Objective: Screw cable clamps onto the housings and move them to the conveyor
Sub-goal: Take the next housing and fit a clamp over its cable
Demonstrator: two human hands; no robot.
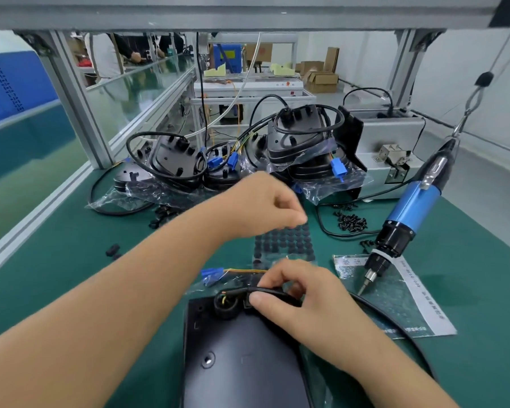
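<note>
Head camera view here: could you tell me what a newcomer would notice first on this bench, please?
Probably the two bare arms crossing the green mat: the right hand pinches a black cable on the black housing nearest the camera, while the left hand hovers above, fingers curled. Next, the blue electric screwdriver hanging at right, and the pile of bagged housings behind.

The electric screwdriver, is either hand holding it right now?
No, the electric screwdriver hangs untouched while the right hand pinches the black cable.
</note>
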